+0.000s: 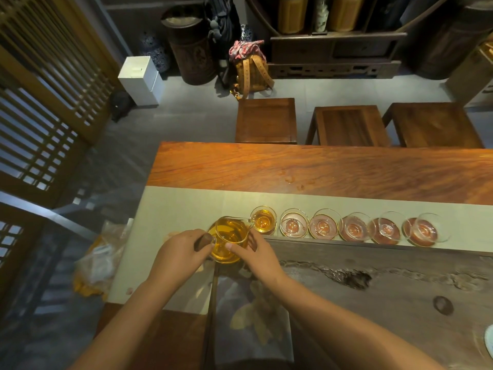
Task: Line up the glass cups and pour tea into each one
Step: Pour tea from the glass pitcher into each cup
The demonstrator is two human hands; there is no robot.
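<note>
Head view is looking down on a wooden table [320, 166] with a pale runner [181, 209] lying along it. At the left, the left hand [181, 249] is curling closed around the dark handle [204, 241] of a glass pitcher [229, 236], fingers wrapped and thumb pressing on top. The pitcher is holding amber tea and is tipping toward the right, its spout reaching over the rim of the first cup [263, 219]. The right hand [256, 252] is cupping the pitcher's near side, fingers loosely bent and touching the glass. The first cup is holding amber tea. Right of it, five more glass cups [354, 227] are standing in a row on the runner, each on a reddish coaster, with no tea visible in them.
</note>
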